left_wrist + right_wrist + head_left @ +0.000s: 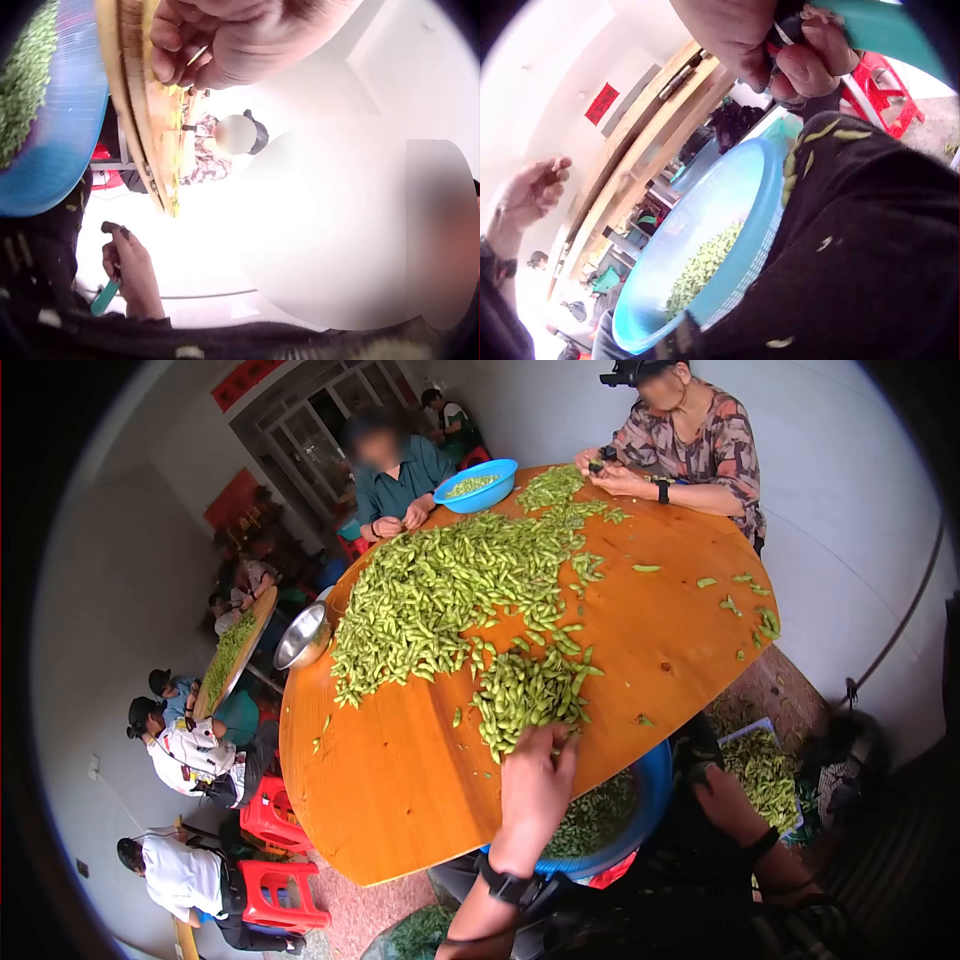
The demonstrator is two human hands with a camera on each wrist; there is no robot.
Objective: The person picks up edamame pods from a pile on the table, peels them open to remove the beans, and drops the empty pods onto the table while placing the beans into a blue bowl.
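My left hand (538,785) is at the near edge of a small pile of green pods (530,695) on the wooden table (400,790). The left wrist view has its fingers (169,56) curled, with a thin yellow-green pod (197,54) between them and the thumb. Below the table edge, my right hand (730,810) grips a teal-handled tool (889,34), with dark pieces around the thumb and finger; the tool's working end cannot be made out. Between the table and my lap sits a blue basket (761,187) holding shelled green beans (705,266).
A large heap of pods (440,590) covers the table's far half. Two people sit behind it, near a blue bowl (478,500). A steel bowl (303,637) stands at the left edge. A crate of pods (760,770) is at lower right, red stools (275,895) at left.
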